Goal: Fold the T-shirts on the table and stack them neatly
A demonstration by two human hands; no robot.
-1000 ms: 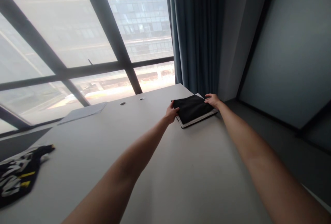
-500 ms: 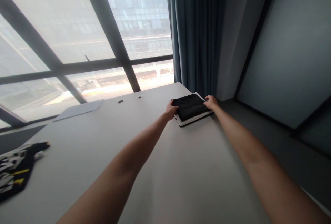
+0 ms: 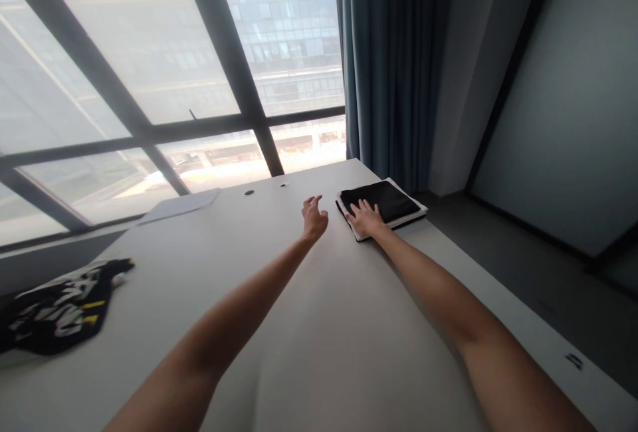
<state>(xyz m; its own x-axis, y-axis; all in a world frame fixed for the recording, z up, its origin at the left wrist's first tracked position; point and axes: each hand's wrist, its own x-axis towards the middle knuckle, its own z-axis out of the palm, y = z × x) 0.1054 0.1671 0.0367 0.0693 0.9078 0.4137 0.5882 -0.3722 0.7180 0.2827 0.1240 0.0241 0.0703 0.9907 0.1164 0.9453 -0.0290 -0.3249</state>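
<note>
A folded black cloth (image 3: pixel 386 199) lies on top of a folded white one (image 3: pixel 415 214) at the far right corner of a pale table (image 3: pixel 309 325). My right hand (image 3: pixel 365 218) rests flat on the near left corner of the black cloth, fingers spread, holding nothing. My left hand (image 3: pixel 314 217) hovers just left of the stack, off the cloth, its fingers loosely apart and empty.
A black garment with white and yellow print (image 3: pixel 60 312) lies at the table's left edge. A thin grey sheet (image 3: pixel 182 205) sits near the window (image 3: pixel 149 53). Blue curtains (image 3: pixel 393 60) hang behind the stack. The table's right edge drops to a dark floor (image 3: pixel 538 266).
Both hands have let go of the cloth's two sides. My left hand drew back to the left, and my right hand moved across to the stack's near left corner.
</note>
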